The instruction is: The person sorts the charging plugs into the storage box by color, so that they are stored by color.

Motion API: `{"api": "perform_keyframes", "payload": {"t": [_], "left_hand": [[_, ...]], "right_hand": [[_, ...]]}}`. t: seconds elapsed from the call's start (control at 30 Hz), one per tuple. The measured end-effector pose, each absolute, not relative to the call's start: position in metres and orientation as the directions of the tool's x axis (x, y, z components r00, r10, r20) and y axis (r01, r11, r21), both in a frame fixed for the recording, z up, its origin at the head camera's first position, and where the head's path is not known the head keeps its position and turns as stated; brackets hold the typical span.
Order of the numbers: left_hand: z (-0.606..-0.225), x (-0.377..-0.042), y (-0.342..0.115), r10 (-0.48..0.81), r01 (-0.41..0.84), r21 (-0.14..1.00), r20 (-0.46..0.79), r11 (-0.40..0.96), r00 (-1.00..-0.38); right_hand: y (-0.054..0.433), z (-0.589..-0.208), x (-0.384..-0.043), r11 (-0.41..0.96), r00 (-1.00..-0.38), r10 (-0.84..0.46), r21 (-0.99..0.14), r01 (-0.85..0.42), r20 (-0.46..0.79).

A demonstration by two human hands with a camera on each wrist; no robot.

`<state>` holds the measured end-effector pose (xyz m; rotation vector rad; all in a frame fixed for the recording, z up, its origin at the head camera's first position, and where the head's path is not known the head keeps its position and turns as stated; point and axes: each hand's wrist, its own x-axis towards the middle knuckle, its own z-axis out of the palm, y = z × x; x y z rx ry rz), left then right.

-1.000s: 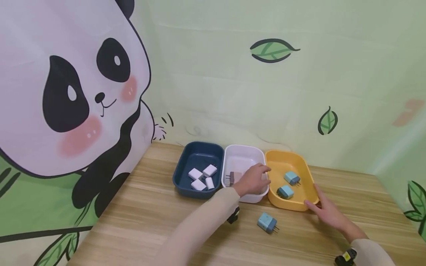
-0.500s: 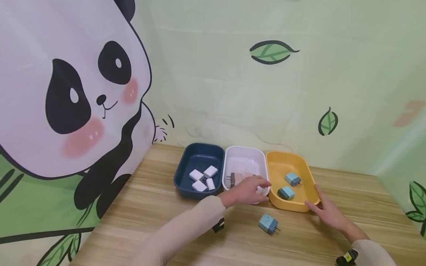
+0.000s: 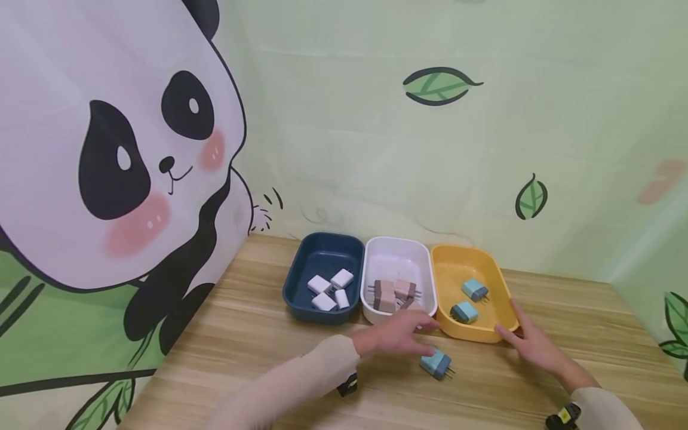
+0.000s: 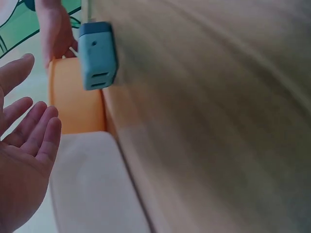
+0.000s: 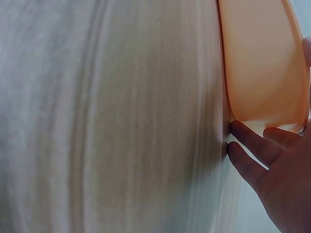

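My left hand (image 3: 399, 333) hangs with fingers spread just in front of the white tray (image 3: 388, 248), thumb right at a blue charger (image 3: 438, 364) on the table. The left wrist view shows that hand (image 4: 26, 150) with nothing in it, and the charger (image 4: 98, 57) with two USB slots facing it. My right hand (image 3: 540, 346) rests on the near right corner of the yellow tray (image 3: 454, 254), thumb at the front rim and fingers along the side. In the right wrist view its straight, spread fingers touch the tray (image 5: 265, 58) at the corner.
A dark blue tray (image 3: 322, 248) with several white chargers (image 3: 324, 301) stands at the left, beside the white tray. Pink-and-brown chargers (image 3: 384, 296) lie in the white tray, and two blue chargers (image 3: 474, 289) in the yellow one. The wooden table (image 3: 236, 334) meets a printed cloth backdrop (image 3: 344, 119) behind.
My left hand has come out of the white tray and moved toward me, near the loose blue charger. More pink-and-brown chargers show there. The right hand has kept its place.
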<state>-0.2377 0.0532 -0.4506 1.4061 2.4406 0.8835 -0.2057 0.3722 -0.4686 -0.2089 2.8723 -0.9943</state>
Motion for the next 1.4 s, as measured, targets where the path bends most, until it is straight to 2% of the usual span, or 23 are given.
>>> {"api": "perform_keyframes", "payload": {"t": [0.17,0.47,0.73,1.13,1.4], "left_hand": [[-0.460,-0.235,0.056,0.836,0.731,0.541,0.089,0.416,-0.542],[-0.469,-0.231,0.061,0.832,0.709,0.541,0.030,0.452,-0.554],[-0.470,-0.231,0.062,0.816,0.657,0.597,0.006,0.460,-0.577],[-0.478,-0.233,0.070,0.831,0.694,0.562,0.018,0.451,-0.555],[-0.480,-0.234,0.073,0.842,0.691,0.578,0.012,0.434,-0.539]], "right_hand": [[0.374,-0.470,-0.206,0.782,-0.986,-0.160,-0.616,-0.096,-0.050],[0.373,-0.470,-0.206,0.787,-0.986,-0.158,-0.609,-0.097,-0.048],[0.374,-0.470,-0.207,0.778,-0.984,-0.169,-0.620,-0.103,-0.048],[0.374,-0.470,-0.205,0.782,-0.985,-0.163,-0.616,-0.095,-0.055],[0.374,-0.470,-0.206,0.779,-0.985,-0.168,-0.618,-0.108,-0.039]]}}
